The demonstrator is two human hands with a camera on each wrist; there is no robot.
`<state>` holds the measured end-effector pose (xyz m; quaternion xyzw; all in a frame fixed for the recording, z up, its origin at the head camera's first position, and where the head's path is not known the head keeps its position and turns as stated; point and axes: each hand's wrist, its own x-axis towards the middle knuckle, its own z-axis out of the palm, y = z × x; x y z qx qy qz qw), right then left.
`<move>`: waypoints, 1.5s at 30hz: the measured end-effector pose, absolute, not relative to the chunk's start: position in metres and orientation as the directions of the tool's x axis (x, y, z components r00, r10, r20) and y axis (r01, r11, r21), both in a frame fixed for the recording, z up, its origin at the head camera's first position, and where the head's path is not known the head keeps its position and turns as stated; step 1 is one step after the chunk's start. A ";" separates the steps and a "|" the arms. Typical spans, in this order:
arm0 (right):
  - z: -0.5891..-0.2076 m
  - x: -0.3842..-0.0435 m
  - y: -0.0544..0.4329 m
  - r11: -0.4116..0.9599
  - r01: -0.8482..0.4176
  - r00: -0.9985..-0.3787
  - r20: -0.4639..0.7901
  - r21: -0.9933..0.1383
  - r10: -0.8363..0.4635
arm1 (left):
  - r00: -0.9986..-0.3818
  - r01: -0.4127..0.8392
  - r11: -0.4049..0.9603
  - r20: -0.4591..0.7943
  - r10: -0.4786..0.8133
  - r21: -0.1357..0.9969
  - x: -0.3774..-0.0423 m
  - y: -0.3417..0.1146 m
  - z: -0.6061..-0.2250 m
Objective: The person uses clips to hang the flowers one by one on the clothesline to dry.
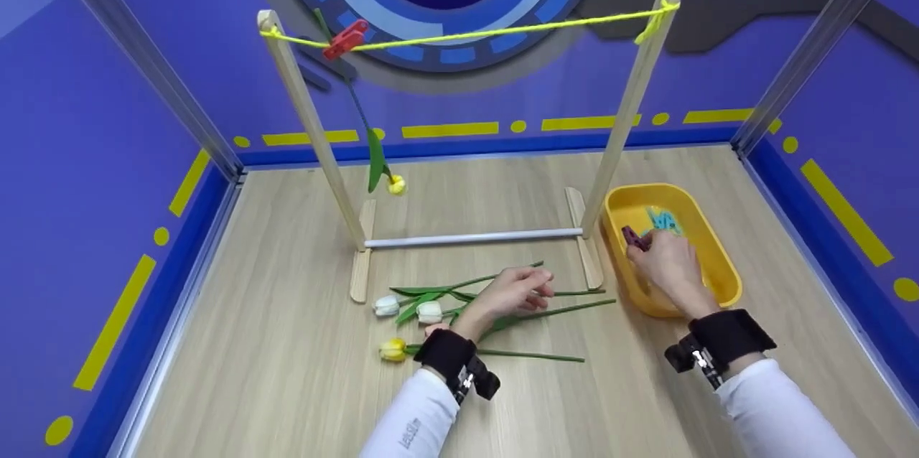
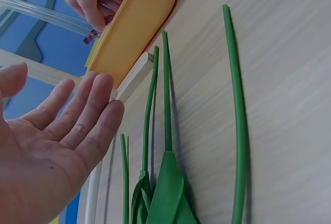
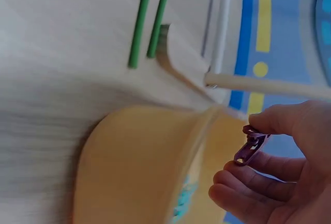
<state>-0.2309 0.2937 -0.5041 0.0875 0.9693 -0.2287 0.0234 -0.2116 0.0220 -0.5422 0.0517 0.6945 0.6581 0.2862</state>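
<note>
R hand (image 1: 669, 264) grip pinched purple peg (image 3: 252, 145) above yellow tub (image 3: 134, 162). L hand (image 1: 507, 293) hung loose, nothing held, nr tulip stems (image 2: 239, 110). Peg prob light, stiff-sprung imo; was best held by handle ends.

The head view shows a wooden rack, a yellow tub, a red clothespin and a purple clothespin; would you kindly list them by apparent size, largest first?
1. Wooden rack, by overall span
2. Yellow tub
3. Red clothespin
Unranked against the red one: purple clothespin, partly covered by the right hand.
</note>
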 end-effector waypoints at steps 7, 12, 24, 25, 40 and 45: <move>-0.497 -0.221 0.267 0.878 -0.015 -0.985 0.156 -0.479 0.068 | -0.838 -0.344 0.053 -0.331 0.434 0.938 -0.217 0.018 -0.539; -0.500 -0.214 0.249 0.858 -0.119 -0.966 0.258 -0.500 0.016 | -0.832 -0.419 -0.083 -0.345 0.435 0.904 -0.222 0.013 -0.541; -0.493 -0.203 0.212 0.824 -0.322 -0.905 0.407 -0.466 -0.123 | -0.810 -0.545 -0.315 -0.391 0.437 0.777 -0.227 0.007 -0.545; -0.493 -0.202 0.210 0.819 -0.338 -0.898 0.419 -0.464 -0.133 | -0.807 -0.556 -0.333 -0.399 0.435 0.761 -0.227 0.007 -0.545; -0.507 -0.196 0.186 0.781 -0.441 -0.859 0.459 -0.442 -0.226 | -0.856 -0.505 -0.401 -0.382 0.350 0.764 -0.221 0.012 -0.543; -0.511 -0.195 0.185 0.778 -0.453 -0.855 0.459 -0.435 -0.241 | -0.868 -0.475 -0.366 -0.356 0.346 0.801 -0.218 0.011 -0.543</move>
